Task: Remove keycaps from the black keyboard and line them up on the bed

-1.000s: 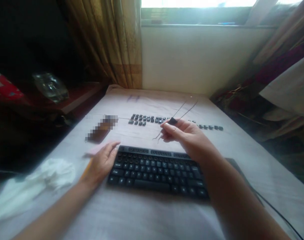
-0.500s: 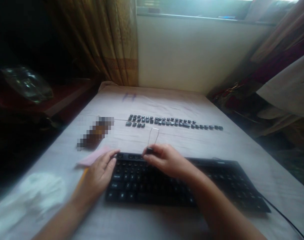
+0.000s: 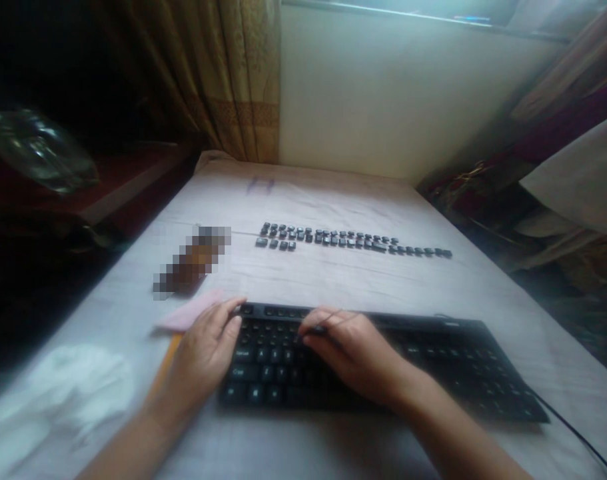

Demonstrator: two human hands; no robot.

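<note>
A black keyboard (image 3: 448, 393) lies on the cloth-covered surface in front of me. My left hand (image 3: 216, 340) grips its left edge, with the index finger at the far left corner and the thumb along the side. Above the keys left of centre, my right hand (image 3: 350, 343) is closed on a small keycap puller with a thin wire loop (image 3: 328, 319). The loop now lies back over my knuckles, and the puller's dark end points down at the keys. My fingers partly hide that end, so contact with a key cannot be made out.
Several loose black keycaps (image 3: 380, 247) lie in rows beyond the keyboard. To the left are a pink piece (image 3: 190, 312) over something orange-yellow (image 3: 166, 363), a blurred-out brown object (image 3: 193, 263) and crumpled white cloth (image 3: 83, 383). A cable (image 3: 568, 417) trails off right.
My right hand has come down and slightly right onto the keys, and the wire loop has swung from upright to lying back over the hand. My left hand keeps its place on the keyboard.
</note>
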